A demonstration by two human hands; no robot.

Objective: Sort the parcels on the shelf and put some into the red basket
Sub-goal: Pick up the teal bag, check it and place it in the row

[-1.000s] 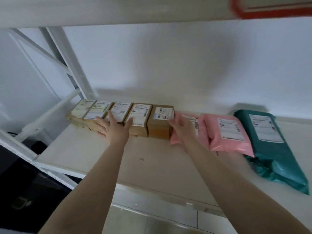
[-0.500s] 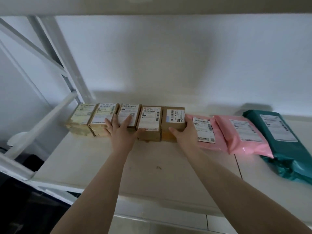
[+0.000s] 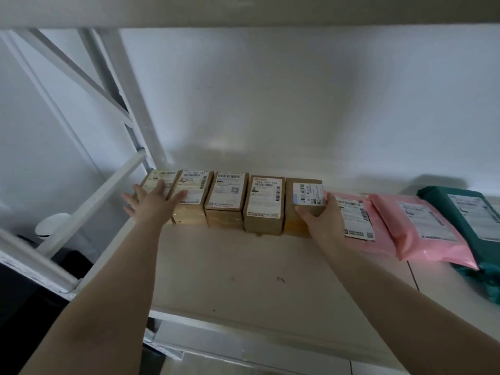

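Boxes [image 3: 262, 204]: five abut in a row at the shelf [image 3: 243, 280] back. Left hand [image 3: 153, 203], fingers spread flat, and right hand [image 3: 320, 217], grasping the end box, apparently square the row.

Your left hand [image 3: 151, 204] lies flat with spread fingers on the two left boxes [image 3: 173, 190]. Your right hand [image 3: 322, 217] grips the fifth box [image 3: 303, 201]. Pink bags [image 3: 405, 226] and a green bag [image 3: 470, 223] lie beside it on the shelf [image 3: 243, 280].
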